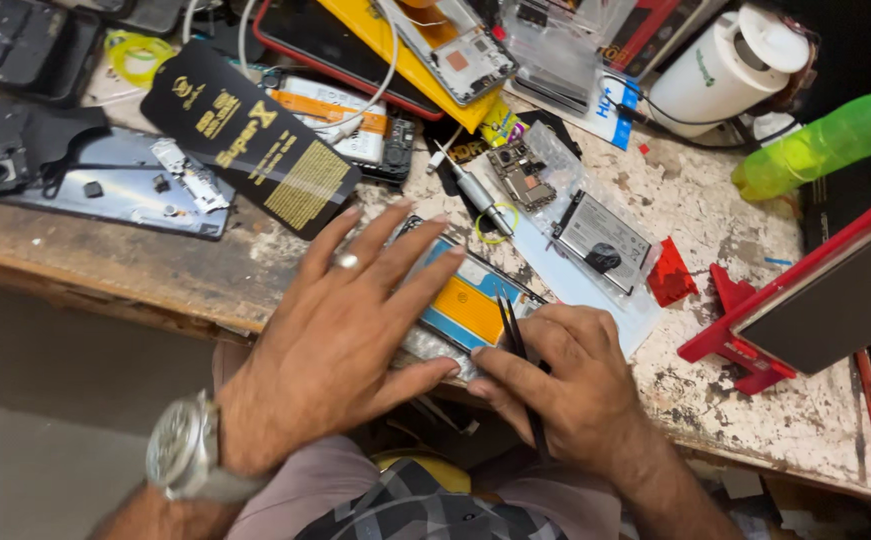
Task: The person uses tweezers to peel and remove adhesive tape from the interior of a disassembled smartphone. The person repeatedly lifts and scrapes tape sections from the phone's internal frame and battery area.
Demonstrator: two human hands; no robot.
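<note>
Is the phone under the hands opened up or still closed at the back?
Opened: the flat phone lies back-up with no cover, its blue-and-orange battery exposed between the left hand and the right hand, which holds thin black tweezers.

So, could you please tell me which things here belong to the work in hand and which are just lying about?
In hand:
- left hand flat on the opened phone
- right hand holding black tweezers at the phone

Lying about:
- screwdriver
- loose battery
- black card sleeve
- green bottle
- white tub
- red stand
</note>
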